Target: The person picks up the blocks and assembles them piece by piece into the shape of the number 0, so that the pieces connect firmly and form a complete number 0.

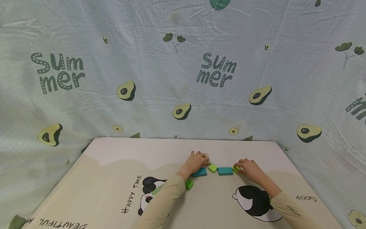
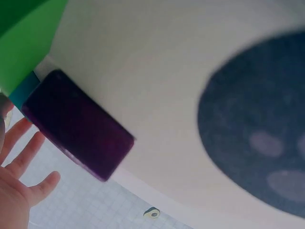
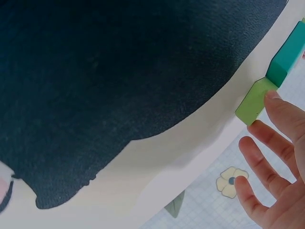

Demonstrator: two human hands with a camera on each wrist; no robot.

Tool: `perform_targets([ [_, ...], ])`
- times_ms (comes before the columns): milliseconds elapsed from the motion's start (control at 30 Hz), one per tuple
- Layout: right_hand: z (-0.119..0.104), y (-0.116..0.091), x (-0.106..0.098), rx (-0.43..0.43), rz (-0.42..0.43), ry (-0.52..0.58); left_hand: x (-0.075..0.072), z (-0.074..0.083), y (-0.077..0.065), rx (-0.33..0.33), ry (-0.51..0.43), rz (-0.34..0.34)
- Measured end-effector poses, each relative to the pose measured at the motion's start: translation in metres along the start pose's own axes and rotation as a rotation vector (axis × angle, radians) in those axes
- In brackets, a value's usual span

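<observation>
Blocks form a row on the table. My left hand (image 1: 197,160) is at the left teal block (image 1: 200,172), its fingertips close to a lime-green block (image 1: 213,168). I cannot tell whether it grips anything. In the left wrist view a dark purple block (image 2: 78,126) partly covers those fingers, and a green block (image 2: 28,43) fills the upper left corner. My right hand (image 1: 250,168) pinches another lime-green block (image 3: 255,102) at the row's right end, thumb and index finger on it. That block meets the second teal block (image 1: 225,171) end to end.
Near the left forearm sits a green block (image 1: 189,184). The pale tabletop (image 1: 114,178) bears printed cartoon pandas and lettering. Behind its far edge hangs a cloth (image 1: 154,79) printed with avocados.
</observation>
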State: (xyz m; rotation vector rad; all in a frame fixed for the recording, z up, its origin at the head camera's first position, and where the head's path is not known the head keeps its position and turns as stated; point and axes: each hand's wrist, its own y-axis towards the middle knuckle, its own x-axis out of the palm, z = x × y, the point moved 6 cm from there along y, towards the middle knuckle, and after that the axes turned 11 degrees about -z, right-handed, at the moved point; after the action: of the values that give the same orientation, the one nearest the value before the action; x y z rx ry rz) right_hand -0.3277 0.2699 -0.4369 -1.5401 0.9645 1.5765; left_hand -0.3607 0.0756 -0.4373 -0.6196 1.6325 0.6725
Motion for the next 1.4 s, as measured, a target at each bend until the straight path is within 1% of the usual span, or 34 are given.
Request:
perform_targets([
  [133,0.0,-0.0001,-0.0006,0.001,-0.001,-0.001,0.0001,-0.0012,0.0004,0.007,-0.037,-0.001],
  [267,-0.0003,-0.0003,-0.0004,0.001,-0.002,-0.004,0.0014,-0.0021,0.0018,0.004,-0.064,-0.019],
  [633,0.0003,0.0001,0.0003,-0.003,0.003,-0.014,0.0006,-0.0017,0.0022,0.009,-0.045,-0.022],
  [800,-0.0003,-0.0003,0.0004,0.001,-0.003,-0.009,0.001,-0.0019,0.0018,0.018,-0.038,-0.036],
  [900,-0.0008,-0.0003,0.0004,0.005,-0.007,-0.007,0.0004,-0.0014,0.0007,0.024,-0.015,-0.029],
  [967,-0.0011,-0.0004,0.0009,0.009,-0.01,-0.003,0.0,-0.0006,-0.0006,0.026,0.022,-0.023],
  [1133,-0.001,-0.0007,0.0008,0.011,-0.008,-0.001,-0.0006,0.0013,-0.0032,0.028,0.117,-0.032],
  [1267,-0.0008,-0.0004,0.0004,0.002,0.003,-0.005,-0.0013,0.0012,-0.0035,0.038,0.116,-0.031],
  [1400,-0.0016,-0.0005,0.0,-0.009,0.009,-0.001,-0.0007,-0.0007,-0.003,0.043,0.094,-0.049],
])
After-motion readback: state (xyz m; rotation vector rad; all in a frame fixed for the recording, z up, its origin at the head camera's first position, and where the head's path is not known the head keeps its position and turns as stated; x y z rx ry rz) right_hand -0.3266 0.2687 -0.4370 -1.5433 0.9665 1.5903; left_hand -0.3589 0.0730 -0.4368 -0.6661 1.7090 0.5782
